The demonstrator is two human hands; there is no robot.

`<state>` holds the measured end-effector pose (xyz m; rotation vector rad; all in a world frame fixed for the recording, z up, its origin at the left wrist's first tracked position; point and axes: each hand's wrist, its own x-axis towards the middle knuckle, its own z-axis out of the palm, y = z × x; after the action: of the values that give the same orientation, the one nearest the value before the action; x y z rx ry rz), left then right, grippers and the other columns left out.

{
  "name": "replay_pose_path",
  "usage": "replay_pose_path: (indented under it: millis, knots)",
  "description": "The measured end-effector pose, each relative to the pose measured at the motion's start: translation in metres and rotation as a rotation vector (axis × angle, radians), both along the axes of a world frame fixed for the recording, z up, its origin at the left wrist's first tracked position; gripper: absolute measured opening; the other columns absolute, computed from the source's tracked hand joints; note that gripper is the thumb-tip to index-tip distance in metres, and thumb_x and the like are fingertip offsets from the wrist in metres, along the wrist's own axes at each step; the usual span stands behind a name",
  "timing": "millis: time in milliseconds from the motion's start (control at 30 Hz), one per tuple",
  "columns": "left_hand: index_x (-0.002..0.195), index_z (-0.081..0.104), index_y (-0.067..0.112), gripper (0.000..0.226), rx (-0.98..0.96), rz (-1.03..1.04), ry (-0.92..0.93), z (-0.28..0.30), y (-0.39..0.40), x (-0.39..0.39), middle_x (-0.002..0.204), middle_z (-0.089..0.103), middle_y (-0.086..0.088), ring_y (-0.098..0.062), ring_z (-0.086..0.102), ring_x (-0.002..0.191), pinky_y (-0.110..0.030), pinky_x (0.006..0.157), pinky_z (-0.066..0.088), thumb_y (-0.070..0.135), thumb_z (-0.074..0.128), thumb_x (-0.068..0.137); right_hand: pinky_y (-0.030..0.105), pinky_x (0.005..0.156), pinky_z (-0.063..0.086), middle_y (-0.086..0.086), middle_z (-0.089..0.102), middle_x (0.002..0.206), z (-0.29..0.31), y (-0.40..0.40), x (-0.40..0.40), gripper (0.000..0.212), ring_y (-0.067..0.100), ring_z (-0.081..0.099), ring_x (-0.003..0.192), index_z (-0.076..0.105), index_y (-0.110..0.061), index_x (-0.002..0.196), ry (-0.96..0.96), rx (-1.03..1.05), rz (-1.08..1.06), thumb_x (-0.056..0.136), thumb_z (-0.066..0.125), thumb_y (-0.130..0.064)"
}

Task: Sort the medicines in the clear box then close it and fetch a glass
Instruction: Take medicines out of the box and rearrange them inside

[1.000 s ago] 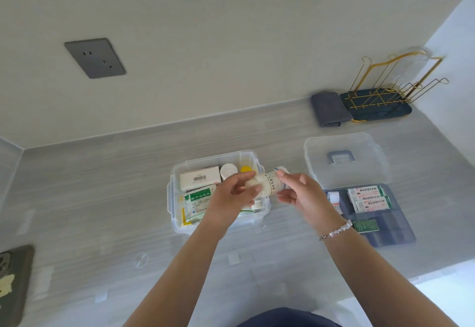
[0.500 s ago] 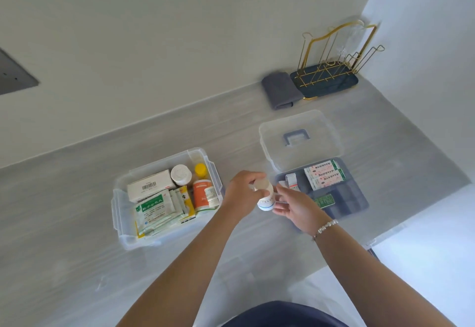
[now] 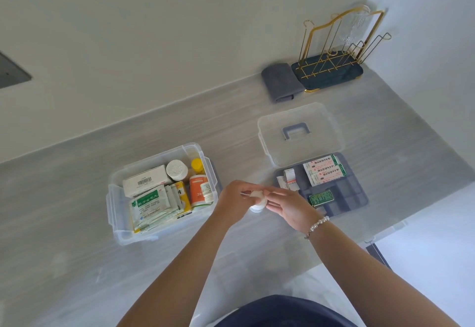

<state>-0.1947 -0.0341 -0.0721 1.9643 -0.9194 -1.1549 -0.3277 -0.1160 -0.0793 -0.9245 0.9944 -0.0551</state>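
Standing upright: white bottle [image 3: 257, 202], hand-held.

The clear box [image 3: 164, 188] is seen open on the desk [image 3: 77, 224], left of centre, packed with cartons, sachets, an orange bottle [image 3: 199, 191] and a white-capped jar [image 3: 176, 170]. Its clear lid [image 3: 299, 134], fitted with a grey handle, lies far right, apart from it. A grey divided tray [image 3: 334, 198] with packets lies near the lid. A small white bottle [image 3: 257, 200] is held between box and tray.
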Motion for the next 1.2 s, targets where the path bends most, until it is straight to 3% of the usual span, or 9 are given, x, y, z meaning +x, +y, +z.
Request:
replay_pose_path:
  millis: [233, 567, 667, 767, 900, 967, 1033, 1100, 1200]
  knots:
    - [0.118, 0.062, 0.020, 0.034, 0.006, 0.098, -0.038, 0.005, 0.004, -0.004, 0.113, 0.063, 0.002, -0.006, 0.056, 0.096, -0.010, 0.080, 0.041, 0.012, 0.063, 0.085, 0.040, 0.109, 0.039, 0.017, 0.060, 0.127, 0.009, 0.003, 0.004, 0.034, 0.026, 0.055, 0.120, 0.059, -0.001, 0.122, 0.139, -0.221, 0.006, 0.090, 0.057, -0.010]
    - [0.101, 0.067, 0.024, 0.021, -0.217, 0.355, -0.145, 0.057, 0.051, 0.048, 0.084, 0.064, 0.017, 0.004, 0.061, 0.077, -0.002, 0.057, 0.042, 0.015, 0.050, 0.091, 0.014, 0.087, 0.049, -0.005, 0.071, 0.104, 0.065, 0.022, 0.062, 0.022, 0.012, 0.065, 0.103, 0.072, -0.024, 0.101, -0.037, -0.524, 0.113, 0.085, 0.062, -0.013]
    - [0.101, 0.067, 0.025, 0.020, -0.153, 0.436, -0.189, 0.055, 0.076, 0.073, 0.085, 0.063, 0.019, 0.011, 0.059, 0.074, -0.002, 0.057, 0.041, 0.019, 0.051, 0.091, 0.026, 0.090, 0.053, -0.003, 0.074, 0.099, 0.071, 0.039, 0.088, 0.020, 0.013, 0.069, 0.096, 0.071, -0.029, 0.095, -0.140, -0.496, 0.169, 0.085, 0.064, -0.014]
    - [0.104, 0.067, 0.024, 0.021, -0.066, 0.518, -0.196, 0.047, 0.101, 0.092, 0.099, 0.065, 0.012, -0.003, 0.060, 0.088, -0.013, 0.070, 0.041, 0.020, 0.051, 0.091, 0.028, 0.090, 0.053, -0.007, 0.073, 0.100, 0.066, 0.054, 0.110, 0.018, 0.009, 0.069, 0.094, 0.070, -0.035, 0.095, -0.110, -0.505, 0.300, 0.083, 0.066, -0.021]
    - [0.108, 0.066, 0.019, 0.024, 0.025, 0.547, -0.169, 0.035, 0.123, 0.107, 0.103, 0.066, 0.007, -0.011, 0.059, 0.096, -0.021, 0.078, 0.040, 0.017, 0.052, 0.089, 0.016, 0.084, 0.050, 0.002, 0.068, 0.117, 0.056, 0.071, 0.138, 0.028, 0.008, 0.065, 0.099, 0.066, -0.017, 0.113, 0.045, -0.554, 0.508, 0.085, 0.063, -0.021]
    - [0.110, 0.065, 0.019, 0.027, 0.059, 0.541, -0.162, 0.031, 0.129, 0.111, 0.105, 0.065, 0.004, -0.013, 0.059, 0.100, -0.023, 0.078, 0.041, 0.014, 0.051, 0.088, 0.037, 0.095, 0.049, 0.019, 0.064, 0.120, 0.052, 0.078, 0.151, 0.032, 0.028, 0.062, 0.109, 0.062, 0.003, 0.111, 0.130, -0.601, 0.596, 0.087, 0.058, -0.017]
    - [0.111, 0.065, 0.020, 0.029, 0.082, 0.544, -0.178, 0.027, 0.133, 0.114, 0.110, 0.064, 0.004, -0.013, 0.058, 0.105, -0.023, 0.079, 0.041, 0.012, 0.051, 0.087, 0.051, 0.097, 0.044, 0.033, 0.060, 0.110, 0.046, 0.082, 0.162, 0.034, 0.044, 0.058, 0.104, 0.055, 0.017, 0.102, 0.200, -0.624, 0.640, 0.086, 0.055, -0.013]
    - [0.114, 0.063, 0.019, 0.031, 0.103, 0.558, -0.204, 0.023, 0.136, 0.116, 0.119, 0.061, 0.002, -0.012, 0.057, 0.107, -0.022, 0.081, 0.041, 0.010, 0.052, 0.087, 0.046, 0.081, 0.049, 0.026, 0.055, 0.078, 0.041, 0.085, 0.171, 0.024, 0.035, 0.056, 0.078, 0.053, 0.009, 0.074, 0.271, -0.636, 0.675, 0.085, 0.054, -0.012]
    - [0.117, 0.062, 0.016, 0.033, 0.104, 0.560, -0.223, 0.019, 0.138, 0.117, 0.126, 0.058, -0.002, -0.016, 0.057, 0.112, -0.024, 0.086, 0.044, 0.008, 0.052, 0.086, 0.031, 0.069, 0.048, 0.010, 0.045, 0.065, 0.031, 0.084, 0.184, 0.031, 0.022, 0.050, 0.068, 0.040, -0.008, 0.059, 0.363, -0.640, 0.661, 0.085, 0.055, -0.016]
